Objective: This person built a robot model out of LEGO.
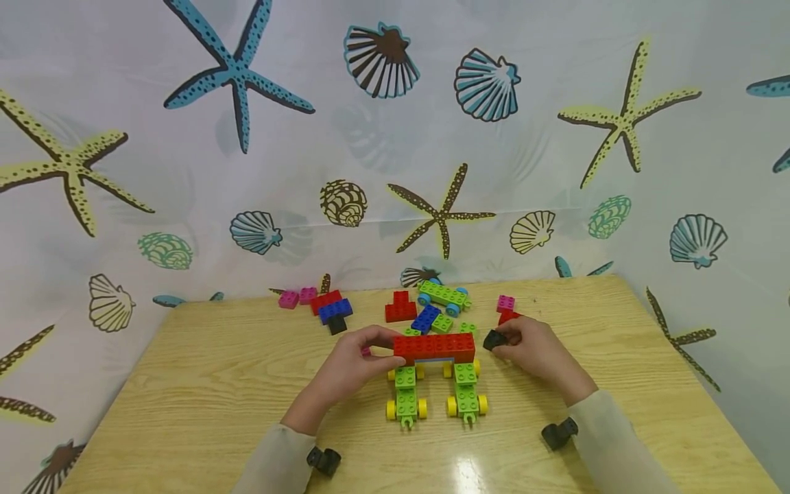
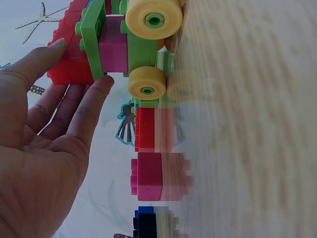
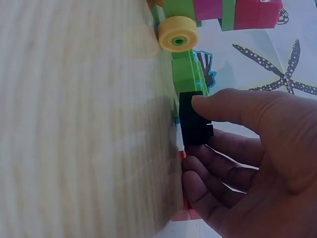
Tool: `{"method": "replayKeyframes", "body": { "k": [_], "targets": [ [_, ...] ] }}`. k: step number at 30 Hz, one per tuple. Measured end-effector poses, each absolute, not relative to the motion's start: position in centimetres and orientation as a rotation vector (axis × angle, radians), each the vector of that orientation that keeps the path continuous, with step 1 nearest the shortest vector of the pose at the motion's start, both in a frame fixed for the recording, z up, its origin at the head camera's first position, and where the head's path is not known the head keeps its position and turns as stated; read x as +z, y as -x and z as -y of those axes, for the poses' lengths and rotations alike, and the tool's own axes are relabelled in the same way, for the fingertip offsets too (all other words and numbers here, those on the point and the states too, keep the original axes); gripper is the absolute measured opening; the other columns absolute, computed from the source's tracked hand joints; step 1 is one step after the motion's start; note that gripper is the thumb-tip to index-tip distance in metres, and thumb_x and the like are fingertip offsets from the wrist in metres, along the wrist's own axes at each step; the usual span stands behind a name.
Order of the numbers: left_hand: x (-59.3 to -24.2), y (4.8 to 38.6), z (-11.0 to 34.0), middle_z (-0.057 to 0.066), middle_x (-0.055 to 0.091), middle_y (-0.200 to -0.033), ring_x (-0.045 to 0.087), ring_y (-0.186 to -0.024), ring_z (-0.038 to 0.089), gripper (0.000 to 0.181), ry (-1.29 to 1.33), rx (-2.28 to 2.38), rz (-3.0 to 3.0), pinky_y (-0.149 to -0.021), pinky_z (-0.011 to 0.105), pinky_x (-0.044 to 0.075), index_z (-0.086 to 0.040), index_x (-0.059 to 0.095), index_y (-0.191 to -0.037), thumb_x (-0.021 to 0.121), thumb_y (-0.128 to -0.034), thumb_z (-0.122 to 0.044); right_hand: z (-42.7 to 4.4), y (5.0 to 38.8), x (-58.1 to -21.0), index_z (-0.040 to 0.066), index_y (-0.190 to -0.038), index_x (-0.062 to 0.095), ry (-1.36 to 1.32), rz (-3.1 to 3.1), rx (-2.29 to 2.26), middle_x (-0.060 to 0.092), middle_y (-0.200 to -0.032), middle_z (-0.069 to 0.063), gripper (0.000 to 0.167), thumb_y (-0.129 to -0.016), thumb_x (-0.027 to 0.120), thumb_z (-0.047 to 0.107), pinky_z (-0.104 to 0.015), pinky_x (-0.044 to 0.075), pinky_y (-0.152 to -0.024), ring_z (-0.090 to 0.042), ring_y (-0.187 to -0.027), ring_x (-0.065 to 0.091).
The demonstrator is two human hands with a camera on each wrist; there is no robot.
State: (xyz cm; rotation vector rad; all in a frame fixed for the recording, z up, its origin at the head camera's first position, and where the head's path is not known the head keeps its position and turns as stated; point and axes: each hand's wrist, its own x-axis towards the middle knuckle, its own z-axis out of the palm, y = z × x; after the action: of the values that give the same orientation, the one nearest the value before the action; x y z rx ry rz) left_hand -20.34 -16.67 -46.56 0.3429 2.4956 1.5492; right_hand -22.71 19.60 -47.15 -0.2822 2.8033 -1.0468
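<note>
My left hand (image 1: 345, 363) holds the left end of a long red row of toy bricks (image 1: 435, 348), thumb on the near side and fingers on the far side. The row lies across two green wheeled bases, a left one (image 1: 406, 396) and a right one (image 1: 467, 396), both with yellow wheels. A pink brick (image 2: 113, 49) shows in the layers beneath the red in the left wrist view. To the right of this build, my right hand (image 1: 540, 350) pinches a black brick (image 3: 192, 121) between thumb and fingers, apart from the build.
Behind the build lie a green base with blue wheels (image 1: 443, 293), stacked red bricks (image 1: 401, 310) and a blue brick (image 1: 426, 319). Pink bricks (image 1: 288, 300) and a blue brick (image 1: 335, 311) sit at the back left. Another pink brick (image 1: 506, 302) is beyond my right hand.
</note>
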Motion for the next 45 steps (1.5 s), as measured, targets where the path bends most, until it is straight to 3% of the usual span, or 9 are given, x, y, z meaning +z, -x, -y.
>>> {"method": "replayKeyframes", "body": {
  "k": [27,36,45],
  "targets": [
    [-46.4,20.2,16.7,-0.001,0.079,-0.132,0.069,-0.133,0.032,0.032,-0.343,1.541,-2.495,-0.102,0.034,0.061,-0.023,0.079,-0.131,0.087,-0.1001,-0.025,-19.7,21.3,-42.3,0.004,-0.148,0.069,0.487,-2.773,-1.288,0.072,-0.143,-0.022,0.044,-0.109,0.074,0.023,-0.055,0.064,-0.107,-0.036,-0.124,0.074],
    [-46.5,20.3,16.8,0.0,0.08,-0.132,0.071,-0.132,0.032,0.032,-0.375,1.545,-2.491,-0.103,0.034,0.06,-0.02,0.079,-0.132,0.086,-0.1008,-0.025,-19.3,20.3,-40.9,0.007,-0.147,0.071,0.593,-2.776,-1.319,0.075,-0.135,-0.013,0.041,-0.109,0.075,0.024,-0.047,0.064,-0.102,-0.027,-0.116,0.075],
    [-46.5,20.3,16.7,0.0,0.08,-0.132,0.071,-0.133,0.032,0.032,-0.394,1.538,-2.507,-0.105,0.036,0.059,-0.021,0.079,-0.132,0.086,-0.1012,-0.025,-18.8,19.8,-40.6,0.009,-0.145,0.072,0.787,-2.701,-1.339,0.072,-0.129,-0.01,0.038,-0.107,0.076,0.015,-0.035,0.065,-0.1,-0.022,-0.113,0.074]
  ]
}}
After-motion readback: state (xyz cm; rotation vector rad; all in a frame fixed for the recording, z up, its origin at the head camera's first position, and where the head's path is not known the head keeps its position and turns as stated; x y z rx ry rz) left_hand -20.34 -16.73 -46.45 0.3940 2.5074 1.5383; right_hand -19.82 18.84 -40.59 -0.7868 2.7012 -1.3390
